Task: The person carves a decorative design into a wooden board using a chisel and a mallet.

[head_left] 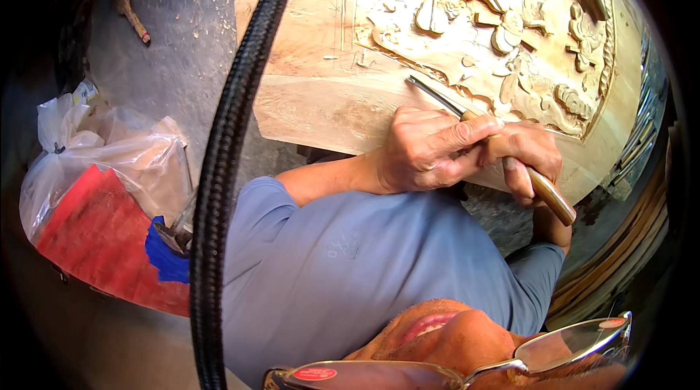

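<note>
A carving chisel with a dark metal blade and a pale wooden handle slants across both hands. My left hand is closed around the front of the handle, close to where the blade begins. Just to the right, my right hand wraps the handle farther back, its fingers curled. The handle's butt end sticks out below that hand. The blade points up and left over the plain margin of a light wooden panel, and I cannot tell whether its tip touches. Carved relief of figures, leaves and a beaded border covers the panel's upper right.
A thick black braided cable crosses the view at left. Several metal tools lie along the panel's right side. At left are a tied clear plastic bag, a red surface and a blue piece. A short wooden stick lies farther off.
</note>
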A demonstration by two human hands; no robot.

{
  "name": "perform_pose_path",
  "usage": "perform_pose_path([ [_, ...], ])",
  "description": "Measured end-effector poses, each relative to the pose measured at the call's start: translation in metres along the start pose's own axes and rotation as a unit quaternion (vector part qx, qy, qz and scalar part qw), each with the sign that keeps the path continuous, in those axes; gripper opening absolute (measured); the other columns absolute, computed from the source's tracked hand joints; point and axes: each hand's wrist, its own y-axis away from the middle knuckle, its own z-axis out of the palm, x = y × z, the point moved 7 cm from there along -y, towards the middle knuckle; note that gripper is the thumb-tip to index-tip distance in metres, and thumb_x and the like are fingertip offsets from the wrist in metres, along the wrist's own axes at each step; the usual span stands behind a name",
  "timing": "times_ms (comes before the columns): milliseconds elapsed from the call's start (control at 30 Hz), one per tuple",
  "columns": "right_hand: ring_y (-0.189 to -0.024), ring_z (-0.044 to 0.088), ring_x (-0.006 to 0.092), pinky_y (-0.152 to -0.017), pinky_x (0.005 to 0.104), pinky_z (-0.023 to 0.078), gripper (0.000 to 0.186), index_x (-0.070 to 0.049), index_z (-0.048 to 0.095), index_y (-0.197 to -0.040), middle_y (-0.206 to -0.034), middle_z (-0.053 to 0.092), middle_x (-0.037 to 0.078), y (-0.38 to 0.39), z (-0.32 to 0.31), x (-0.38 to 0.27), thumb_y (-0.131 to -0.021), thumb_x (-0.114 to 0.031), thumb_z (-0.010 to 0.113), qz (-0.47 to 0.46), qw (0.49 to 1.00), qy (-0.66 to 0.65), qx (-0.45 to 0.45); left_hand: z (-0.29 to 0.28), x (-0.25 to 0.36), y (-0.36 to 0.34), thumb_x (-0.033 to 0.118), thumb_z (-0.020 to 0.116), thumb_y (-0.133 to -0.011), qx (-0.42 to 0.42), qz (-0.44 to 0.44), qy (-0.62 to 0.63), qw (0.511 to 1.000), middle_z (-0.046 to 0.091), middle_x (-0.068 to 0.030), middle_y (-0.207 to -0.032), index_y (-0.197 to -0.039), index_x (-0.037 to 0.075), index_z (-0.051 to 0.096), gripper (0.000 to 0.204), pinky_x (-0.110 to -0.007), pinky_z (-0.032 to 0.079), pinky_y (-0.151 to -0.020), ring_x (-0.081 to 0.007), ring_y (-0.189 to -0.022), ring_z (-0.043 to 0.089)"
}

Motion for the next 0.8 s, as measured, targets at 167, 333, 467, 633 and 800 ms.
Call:
perform_pose_path([
  [167, -0.073, 0.077, 0.0326, -0.07, 0.041, 0.062, 0.018, 0.001, 0.072, -0.102, -0.087, 0.077, 0.013, 0.004, 0.0, 0.004, -0.094, -0.004, 0.057, 0.011, 1.0, -0.011, -0.003, 0.0, 0.007, -0.006, -0.009, 0.086, -0.076, 0.045, -0.014, 0.016, 0.999, 0.071, -0.0066, -0.074, -0.129, -0.001, 0.08, 0.053, -0.03, 0.055, -0.057, -0.0175, -0.059, 0.07],
  [333, -0.084, 0.078, 0.0354, -0.075, 0.0396, 0.06, 0.012, -0.003, 0.073, -0.105, -0.094, 0.078, 0.015, -0.018, 0.01, 0.015, -0.099, -0.003, 0.062, 0.064, 0.996, -0.055, 0.029, -0.009, -0.006, -0.001, -0.014, 0.082, -0.081, 0.073, -0.071, 0.058, 0.993, 0.075, -0.0059, -0.08, -0.131, -0.005, 0.077, 0.051, -0.026, 0.056, -0.064, -0.0084, -0.069, 0.068],
  [467, -0.082, 0.079, 0.0345, -0.074, 0.0418, 0.061, 0.017, -0.002, 0.075, -0.105, -0.093, 0.078, 0.017, -0.008, 0.004, 0.002, -0.097, -0.005, 0.061, 0.064, 0.998, -0.013, 0.017, -0.004, 0.001, -0.002, -0.011, 0.084, -0.08, 0.062, -0.024, 0.054, 0.996, 0.077, -0.0084, -0.081, -0.132, -0.004, 0.077, 0.054, -0.028, 0.057, -0.064, -0.013, -0.067, 0.072],
  [633, -0.083, 0.081, 0.0335, -0.076, 0.0399, 0.063, 0.021, 0.001, 0.077, -0.104, -0.092, 0.08, 0.019, 0.012, -0.001, -0.005, -0.096, -0.005, 0.059, 0.055, 0.998, 0.02, 0.026, 0.004, 0.004, 0.002, 0.003, 0.088, -0.079, 0.01, 0.041, 0.018, 0.999, 0.075, -0.0094, -0.076, -0.143, 0.003, 0.075, 0.065, -0.037, 0.058, -0.057, -0.0235, -0.061, 0.073],
  [800, -0.086, 0.082, 0.0324, -0.08, 0.04, 0.065, 0.029, 0.003, 0.076, -0.106, -0.091, 0.081, 0.019, 0.036, -0.011, -0.015, -0.107, -0.016, 0.055, 0.024, 0.994, 0.038, 0.095, 0.004, 0.017, -0.003, 0.01, 0.089, -0.085, -0.018, 0.062, 0.008, 0.998, 0.076, -0.0084, -0.079, -0.147, 0.005, 0.073, 0.064, -0.038, 0.055, -0.055, -0.0243, -0.058, 0.07],
])
